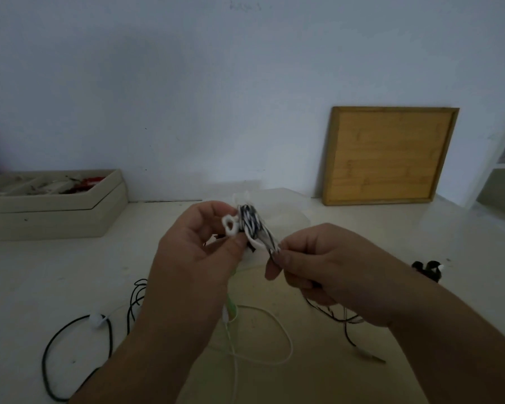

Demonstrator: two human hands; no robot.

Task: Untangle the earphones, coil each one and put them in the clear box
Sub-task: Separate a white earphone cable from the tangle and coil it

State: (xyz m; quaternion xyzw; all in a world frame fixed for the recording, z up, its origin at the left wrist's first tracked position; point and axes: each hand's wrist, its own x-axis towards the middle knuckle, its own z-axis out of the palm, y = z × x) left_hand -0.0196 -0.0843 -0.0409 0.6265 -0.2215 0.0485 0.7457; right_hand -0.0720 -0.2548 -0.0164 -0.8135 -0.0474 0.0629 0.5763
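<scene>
Two hands meet over the middle of the pale table (70,272). The left hand (199,249) pinches a striped earphone bundle (250,221) between thumb and curled fingers. The right hand (327,266) nips a strand running off the bundle's lower end with its thumb and forefinger. The bundle is a tight wad of black-and-white twisted cord, with a small white loop (230,225) sticking out on its left side.

Behind the hands sits the clear box (292,211), so transparent and so much covered by the fingers that only a faint glossy outline shows. I cannot tell what, if anything, is in it.

Under the wrists lie loose cords: a thin black cable (48,360) curving off the lower left edge, a smooth white cable (286,333) in an open loop, and a pale green cable (231,309) partly hidden by the left forearm. More dark strands trail beneath the right palm.

To the right lies a small black coil (429,271), blurred. A flat wooden tray (388,156) leans on the wall. A beige box (53,217) at the left holds a red and white clutter too soft to read.
</scene>
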